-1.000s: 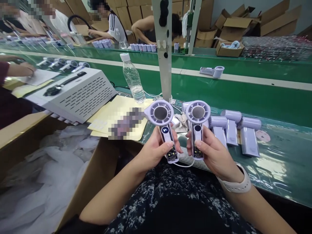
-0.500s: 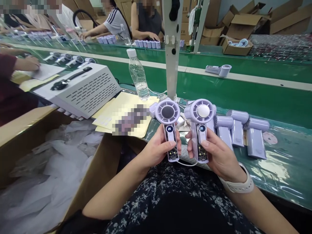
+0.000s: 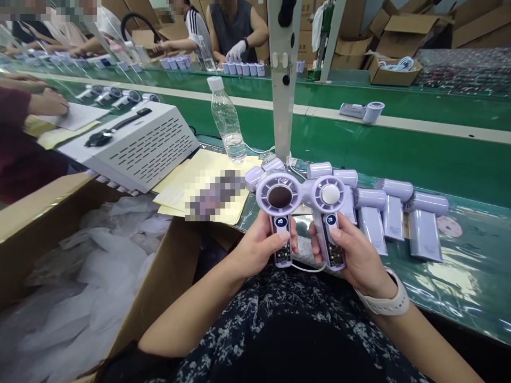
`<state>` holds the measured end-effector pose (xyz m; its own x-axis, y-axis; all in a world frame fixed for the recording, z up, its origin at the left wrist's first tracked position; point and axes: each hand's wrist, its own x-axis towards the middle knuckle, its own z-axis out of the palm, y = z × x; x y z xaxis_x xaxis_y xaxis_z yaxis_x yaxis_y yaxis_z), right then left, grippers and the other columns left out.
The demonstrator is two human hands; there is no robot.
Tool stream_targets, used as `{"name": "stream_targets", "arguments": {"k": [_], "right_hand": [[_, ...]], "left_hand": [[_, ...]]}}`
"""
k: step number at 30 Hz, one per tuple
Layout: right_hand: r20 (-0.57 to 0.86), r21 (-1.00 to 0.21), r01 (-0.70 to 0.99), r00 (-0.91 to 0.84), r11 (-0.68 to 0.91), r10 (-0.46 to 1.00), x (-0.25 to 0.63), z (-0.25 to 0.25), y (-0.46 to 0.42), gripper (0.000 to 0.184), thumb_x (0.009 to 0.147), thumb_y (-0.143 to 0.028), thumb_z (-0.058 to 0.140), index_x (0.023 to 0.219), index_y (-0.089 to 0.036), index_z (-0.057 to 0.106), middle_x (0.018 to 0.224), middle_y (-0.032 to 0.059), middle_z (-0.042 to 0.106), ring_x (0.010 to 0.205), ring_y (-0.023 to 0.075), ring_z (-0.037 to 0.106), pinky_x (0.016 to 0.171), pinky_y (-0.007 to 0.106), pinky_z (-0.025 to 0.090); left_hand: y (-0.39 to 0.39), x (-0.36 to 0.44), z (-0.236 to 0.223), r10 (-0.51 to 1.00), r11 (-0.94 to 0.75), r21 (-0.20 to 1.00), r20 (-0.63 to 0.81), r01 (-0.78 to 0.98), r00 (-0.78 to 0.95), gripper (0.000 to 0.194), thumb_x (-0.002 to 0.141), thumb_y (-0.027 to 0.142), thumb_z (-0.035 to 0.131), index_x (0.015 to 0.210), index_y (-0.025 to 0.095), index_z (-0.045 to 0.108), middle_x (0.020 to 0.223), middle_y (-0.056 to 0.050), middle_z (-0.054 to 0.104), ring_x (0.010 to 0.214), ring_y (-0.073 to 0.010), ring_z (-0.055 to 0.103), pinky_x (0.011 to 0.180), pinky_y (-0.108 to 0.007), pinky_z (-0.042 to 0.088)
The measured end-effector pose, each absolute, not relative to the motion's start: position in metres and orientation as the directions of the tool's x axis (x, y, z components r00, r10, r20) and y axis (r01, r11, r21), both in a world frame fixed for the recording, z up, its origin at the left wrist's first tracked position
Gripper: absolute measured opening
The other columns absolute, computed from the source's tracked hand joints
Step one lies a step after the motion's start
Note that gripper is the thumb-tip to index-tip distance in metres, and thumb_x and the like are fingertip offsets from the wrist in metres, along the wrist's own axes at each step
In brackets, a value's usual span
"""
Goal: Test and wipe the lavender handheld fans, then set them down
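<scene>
My left hand (image 3: 265, 242) is closed round the handle of a lilac handheld fan (image 3: 280, 198) with a dark round centre, its thumb on the front button. In my right hand (image 3: 353, 247) is a second lilac handheld fan (image 3: 329, 194) with a silvery-white centre, the thumb likewise on its front. Both small displays read 20, and circuit parts show through the clear lower handles. A white cable (image 3: 308, 269) runs between the two handle bottoms. Behind and to the right, several more lilac fans (image 3: 426, 234) lie on the green bench.
An open carton (image 3: 159, 266) with white plastic bags stands at left. Beyond it are a grey vented box (image 3: 147, 143), yellow papers (image 3: 239, 205) and a water bottle (image 3: 227, 119). A metal post (image 3: 282, 85) rises ahead. Another fan (image 3: 373, 113) lies on the line; co-workers sit across.
The right fan has turned and tilted, and its head now sits closer to the left fan's. The left fan's head has dipped slightly toward me. Both hands keep their hold.
</scene>
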<state>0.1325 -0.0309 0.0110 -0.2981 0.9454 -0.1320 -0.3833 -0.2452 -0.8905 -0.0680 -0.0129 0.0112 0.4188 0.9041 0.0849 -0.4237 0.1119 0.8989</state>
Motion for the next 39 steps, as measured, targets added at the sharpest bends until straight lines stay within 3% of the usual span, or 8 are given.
{"name": "stream_targets", "arguments": {"k": [10, 18, 23, 27, 31, 34, 37, 39], "right_hand": [[-0.113, -0.919, -0.344, -0.243, -0.195, 0.963, 0.131, 0.013, -0.028, 0.025, 0.096, -0.046, 0.063, 0.106, -0.023, 0.063, 0.089, 0.0039, 0.067, 0.065, 0.0169, 0.061, 0.059, 0.032, 0.054], [-0.138, -0.893, -0.392, -0.226, -0.220, 0.964, 0.132, 0.013, -0.030, 0.025, 0.091, -0.042, 0.067, 0.108, -0.024, 0.063, 0.100, 0.0051, 0.065, 0.067, 0.0170, 0.062, 0.053, 0.031, 0.054], [-0.092, -0.894, -0.411, -0.223, -0.180, 0.970, 0.134, 0.017, -0.030, 0.026, 0.091, -0.043, 0.066, 0.109, -0.024, 0.062, 0.097, 0.0047, 0.066, 0.062, 0.0166, 0.060, 0.051, 0.032, 0.052], [-0.117, -0.890, -0.409, -0.224, -0.202, 0.967, 0.134, 0.017, -0.028, 0.021, 0.091, -0.043, 0.063, 0.100, -0.024, 0.062, 0.088, 0.0042, 0.068, 0.058, 0.0180, 0.061, 0.051, 0.034, 0.050], [-0.121, -0.872, -0.442, -0.221, -0.210, 0.968, 0.134, 0.014, -0.027, 0.025, 0.092, -0.047, 0.062, 0.098, -0.023, 0.060, 0.083, 0.0033, 0.070, 0.053, 0.0166, 0.060, 0.050, 0.033, 0.047], [-0.132, -0.856, -0.459, -0.250, -0.237, 0.959, 0.136, 0.009, -0.026, 0.037, 0.094, -0.058, 0.058, 0.096, -0.021, 0.061, 0.074, 0.0024, 0.070, 0.048, 0.0151, 0.059, 0.048, 0.031, 0.047], [-0.162, -0.844, -0.467, -0.250, -0.265, 0.955, 0.140, 0.007, -0.027, 0.051, 0.092, -0.070, 0.057, 0.099, -0.020, 0.066, 0.081, 0.0057, 0.074, 0.060, 0.0175, 0.066, 0.055, 0.032, 0.056], [-0.190, -0.840, -0.474, -0.201, -0.265, 0.961, 0.142, 0.008, -0.029, 0.055, 0.089, -0.072, 0.059, 0.106, -0.021, 0.071, 0.099, 0.0087, 0.077, 0.082, 0.0227, 0.073, 0.072, 0.038, 0.063]], "left_hand": [[-0.009, -0.065, 0.012, 0.927, 0.170, 0.889, 0.001, -0.424, 0.374, 0.040, 0.086, 0.041, 0.076, 0.109, 0.021, 0.050, 0.093, 0.000, 0.061, 0.071, -0.0142, 0.064, 0.064, -0.029, 0.055], [-0.009, -0.065, 0.015, 0.932, 0.191, 0.873, -0.018, -0.449, 0.361, 0.042, 0.083, 0.037, 0.077, 0.112, 0.021, 0.051, 0.090, 0.000, 0.062, 0.067, -0.0145, 0.065, 0.061, -0.030, 0.055], [-0.007, -0.065, 0.013, 0.921, 0.181, 0.883, 0.003, -0.434, 0.389, 0.039, 0.086, 0.037, 0.075, 0.111, 0.020, 0.051, 0.093, -0.001, 0.066, 0.068, -0.0167, 0.069, 0.061, -0.031, 0.057], [-0.008, -0.062, 0.011, 0.934, 0.203, 0.898, -0.058, -0.391, 0.351, 0.056, 0.078, 0.048, 0.083, 0.114, 0.020, 0.049, 0.101, -0.006, 0.071, 0.067, -0.0192, 0.072, 0.056, -0.030, 0.058], [-0.009, -0.058, 0.012, 0.948, 0.272, 0.897, -0.187, -0.350, 0.258, 0.056, 0.083, 0.068, 0.069, 0.107, 0.022, 0.050, 0.078, -0.003, 0.073, 0.045, -0.0168, 0.063, 0.038, -0.026, 0.045], [-0.007, -0.053, 0.014, 0.937, 0.332, 0.876, -0.262, -0.351, 0.231, 0.042, 0.089, 0.063, 0.061, 0.094, 0.023, 0.051, 0.070, -0.003, 0.073, 0.042, -0.0195, 0.062, 0.037, -0.029, 0.045], [-0.006, -0.049, 0.016, 0.939, 0.312, 0.873, -0.224, -0.375, 0.260, 0.035, 0.087, 0.053, 0.063, 0.098, 0.023, 0.049, 0.079, -0.003, 0.077, 0.048, -0.0222, 0.068, 0.043, -0.032, 0.051], [-0.008, -0.048, 0.016, 0.933, 0.295, 0.869, -0.173, -0.397, 0.314, 0.039, 0.085, 0.052, 0.066, 0.103, 0.024, 0.046, 0.083, -0.004, 0.077, 0.052, -0.0234, 0.071, 0.048, -0.033, 0.054]]}}
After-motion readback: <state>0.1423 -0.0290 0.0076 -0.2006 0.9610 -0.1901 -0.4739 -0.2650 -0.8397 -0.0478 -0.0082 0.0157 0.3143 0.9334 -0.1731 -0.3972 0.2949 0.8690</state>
